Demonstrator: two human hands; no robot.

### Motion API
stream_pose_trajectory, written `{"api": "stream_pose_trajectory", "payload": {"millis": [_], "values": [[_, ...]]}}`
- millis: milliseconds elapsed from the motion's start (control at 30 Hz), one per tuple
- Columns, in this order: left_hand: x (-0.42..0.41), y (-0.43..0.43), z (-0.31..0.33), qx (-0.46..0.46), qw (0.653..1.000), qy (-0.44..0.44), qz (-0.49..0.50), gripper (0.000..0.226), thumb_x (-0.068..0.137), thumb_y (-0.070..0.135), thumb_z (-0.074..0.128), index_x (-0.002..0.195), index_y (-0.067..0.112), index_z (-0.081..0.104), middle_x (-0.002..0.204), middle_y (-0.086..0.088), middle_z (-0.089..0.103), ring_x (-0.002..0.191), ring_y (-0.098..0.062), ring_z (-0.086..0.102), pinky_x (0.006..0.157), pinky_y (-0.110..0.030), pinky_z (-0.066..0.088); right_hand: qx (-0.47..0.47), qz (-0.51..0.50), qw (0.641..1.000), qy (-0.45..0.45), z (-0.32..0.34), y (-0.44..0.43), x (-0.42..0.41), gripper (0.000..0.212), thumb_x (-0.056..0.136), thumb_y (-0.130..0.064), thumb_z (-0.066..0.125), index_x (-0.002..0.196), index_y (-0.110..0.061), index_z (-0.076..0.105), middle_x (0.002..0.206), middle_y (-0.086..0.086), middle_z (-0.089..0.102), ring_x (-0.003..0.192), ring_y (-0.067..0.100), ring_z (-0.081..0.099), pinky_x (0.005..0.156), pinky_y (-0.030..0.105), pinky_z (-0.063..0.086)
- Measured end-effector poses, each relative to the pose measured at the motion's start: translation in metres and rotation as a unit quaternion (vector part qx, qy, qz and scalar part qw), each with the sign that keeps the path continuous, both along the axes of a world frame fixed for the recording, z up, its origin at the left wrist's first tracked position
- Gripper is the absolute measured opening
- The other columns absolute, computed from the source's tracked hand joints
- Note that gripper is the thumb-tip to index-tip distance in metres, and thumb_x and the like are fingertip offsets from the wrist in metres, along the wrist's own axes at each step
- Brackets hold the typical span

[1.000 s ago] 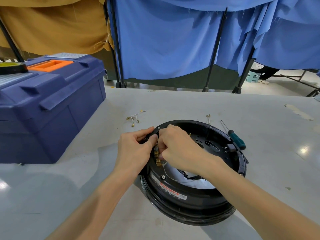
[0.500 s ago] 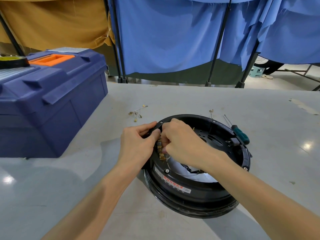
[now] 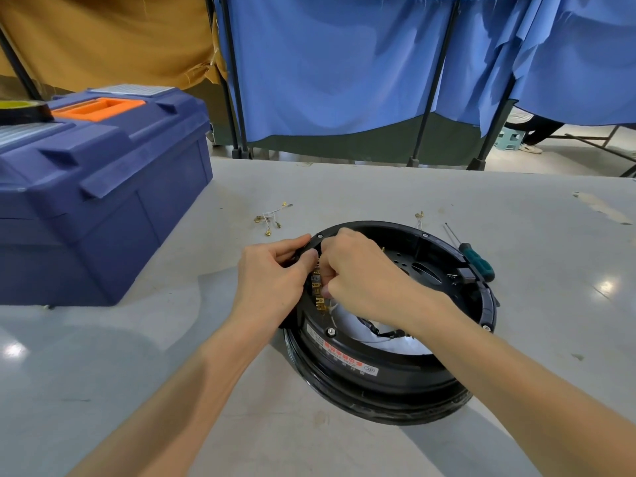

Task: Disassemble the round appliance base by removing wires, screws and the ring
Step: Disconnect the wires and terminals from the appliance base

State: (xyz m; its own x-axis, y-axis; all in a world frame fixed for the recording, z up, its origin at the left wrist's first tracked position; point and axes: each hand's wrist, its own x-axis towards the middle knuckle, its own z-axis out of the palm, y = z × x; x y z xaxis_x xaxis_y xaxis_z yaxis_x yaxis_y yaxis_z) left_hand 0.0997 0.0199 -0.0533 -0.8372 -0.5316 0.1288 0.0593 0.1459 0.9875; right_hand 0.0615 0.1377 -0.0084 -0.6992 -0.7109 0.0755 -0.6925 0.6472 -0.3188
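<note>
Fingers (image 3: pixel 331 290) of right hand (image 3: pixel 361 280) pinching brass terminals (image 3: pixel 320 306), left hand (image 3: pixel 272 280) gripping base (image 3: pixel 378 383)

A pale grey surface (image 3: pixel 103 373), glossy with light spots, carries a black round appliance base (image 3: pixel 378 380) lying flat, open side up. At the base's 9 to 10 o'clock, well apart, stands a blue toolbox (image 3: pixel 103 208). Loose wires (image 3: pixel 270 218) with brass ends lie near its 11 o'clock, and a small brass-tipped wire piece (image 3: pixel 419 215) lies at 12. A green-handled screwdriver (image 3: pixel 476 258) lies just beside the rim at 2 o'clock.
</note>
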Motion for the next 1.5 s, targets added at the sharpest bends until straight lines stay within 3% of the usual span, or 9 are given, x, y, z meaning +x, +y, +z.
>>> {"api": "stream_pose_trajectory", "payload": {"millis": [167, 400, 600, 800, 900, 967, 1067, 1200, 1500], "values": [[0.001, 0.0, -0.001, 0.007, 1.0, -0.006, 0.001, 0.026, 0.081, 0.012, 0.074, 0.107, 0.015, 0.073, 0.102, -0.001, 0.075, 0.097, -0.011, 0.07, 0.093, -0.038, 0.054, -0.014, -0.012, 1.0, -0.026, -0.003, 0.012, -0.002, 0.039, 0.078, 0.001, 0.064, 0.052, -0.02, 0.044, 0.085, 0.008, 0.056, 0.076, 0.019, 0.047, 0.055, 0.021, 0.03], [0.0, 0.002, 0.0, 0.017, 1.0, -0.012, 0.007, 0.023, 0.081, 0.013, 0.074, 0.103, 0.02, 0.074, 0.101, 0.001, 0.075, 0.098, -0.012, 0.07, 0.093, -0.039, 0.054, -0.042, -0.013, 0.997, -0.056, 0.001, 0.02, -0.005, 0.031, 0.078, -0.003, 0.071, 0.054, -0.016, 0.057, 0.075, 0.001, 0.061, 0.068, 0.012, 0.051, 0.058, 0.021, 0.039], [0.001, 0.003, 0.0, 0.029, 1.0, -0.009, 0.007, 0.023, 0.081, 0.011, 0.074, 0.102, 0.019, 0.074, 0.101, 0.0, 0.075, 0.098, -0.013, 0.07, 0.093, -0.04, 0.054, -0.091, -0.016, 0.992, -0.09, 0.005, 0.029, -0.001, 0.007, 0.075, -0.017, 0.081, 0.075, -0.012, 0.076, 0.077, -0.003, 0.062, 0.07, 0.006, 0.053, 0.06, 0.015, 0.036], [0.003, 0.004, 0.001, 0.03, 1.0, -0.002, 0.004, 0.021, 0.081, 0.01, 0.074, 0.096, 0.025, 0.074, 0.098, 0.0, 0.076, 0.095, -0.013, 0.071, 0.092, -0.041, 0.054, -0.081, 0.003, 0.994, -0.073, 0.011, 0.032, 0.008, 0.019, 0.067, -0.029, 0.086, 0.072, -0.03, 0.068, 0.096, -0.005, 0.056, 0.094, 0.01, 0.04, 0.072, 0.011, 0.032], [0.003, 0.004, 0.001, 0.039, 0.999, 0.0, 0.003, 0.021, 0.081, 0.009, 0.075, 0.097, 0.022, 0.074, 0.097, 0.001, 0.076, 0.093, -0.011, 0.071, 0.092, -0.039, 0.055, -0.032, -0.008, 0.997, -0.076, 0.006, 0.025, 0.014, 0.026, 0.069, -0.029, 0.084, 0.065, -0.033, 0.059, 0.106, 0.002, 0.052, 0.102, 0.022, 0.043, 0.087, 0.031, 0.041], [0.003, 0.004, 0.001, 0.045, 0.999, 0.0, 0.002, 0.021, 0.081, 0.009, 0.075, 0.097, 0.023, 0.074, 0.098, 0.001, 0.076, 0.093, -0.012, 0.071, 0.092, -0.04, 0.055, -0.005, -0.007, 0.999, -0.039, 0.004, 0.02, 0.015, 0.024, 0.074, -0.027, 0.08, 0.066, -0.031, 0.058, 0.103, 0.001, 0.055, 0.103, 0.024, 0.04, 0.092, 0.038, 0.037], [0.002, 0.004, 0.001, 0.047, 0.999, 0.003, 0.002, 0.022, 0.081, 0.008, 0.075, 0.099, 0.02, 0.074, 0.098, -0.001, 0.076, 0.093, -0.012, 0.071, 0.092, -0.04, 0.055, 0.0, 0.013, 1.0, -0.004, 0.002, 0.018, 0.015, 0.021, 0.077, -0.019, 0.077, 0.067, -0.025, 0.059, 0.093, -0.002, 0.061, 0.099, 0.017, 0.036, 0.088, 0.034, 0.028], [0.002, 0.004, 0.001, 0.041, 0.999, 0.003, 0.004, 0.021, 0.08, 0.009, 0.075, 0.097, 0.022, 0.074, 0.099, -0.001, 0.075, 0.095, -0.013, 0.071, 0.092, -0.04, 0.055, -0.01, 0.007, 1.0, -0.002, -0.003, 0.017, 0.017, 0.038, 0.075, -0.01, 0.071, 0.053, -0.028, 0.045, 0.089, 0.001, 0.06, 0.096, 0.018, 0.037, 0.082, 0.031, 0.027], [0.002, 0.004, 0.001, 0.042, 0.999, 0.007, 0.003, 0.023, 0.081, 0.007, 0.075, 0.099, 0.02, 0.074, 0.097, 0.0, 0.076, 0.093, -0.011, 0.071, 0.091, -0.038, 0.055, -0.002, 0.013, 0.999, 0.033, -0.007, 0.015, 0.018, 0.041, 0.078, -0.009, 0.065, 0.055, -0.028, 0.037, 0.088, 0.005, 0.06, 0.094, 0.02, 0.042, 0.075, 0.03, 0.023]]}}
